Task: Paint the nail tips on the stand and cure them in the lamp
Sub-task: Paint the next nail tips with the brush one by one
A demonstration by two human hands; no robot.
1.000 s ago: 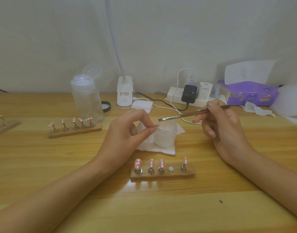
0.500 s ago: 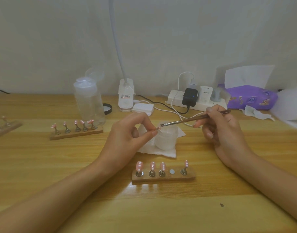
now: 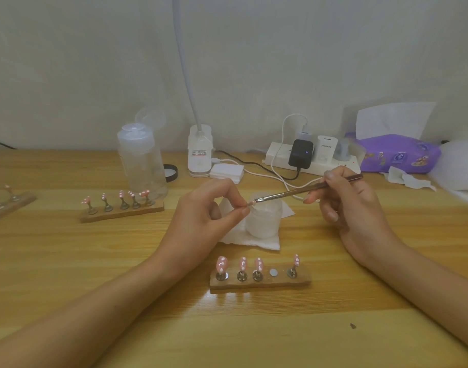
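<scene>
Pinches small pink nail tip (image 3: 250,204) in left hand (image 3: 203,211) over frosted white jar (image 3: 264,224). Grips thin brown brush (image 3: 301,192) in right hand (image 3: 354,208) — bristles at the tip. Has brown wooden stand (image 3: 262,284) nearer on tabletop (image 3: 68,261).

The left hand (image 3: 203,216) pinches a small pink nail tip (image 3: 250,204) above a frosted white jar (image 3: 264,221); the right hand (image 3: 352,208) holds a thin metal-handled brush (image 3: 307,189), bristles touching the tip, behind a wooden nail stand (image 3: 259,281) on the wooden table (image 3: 68,261)
</scene>
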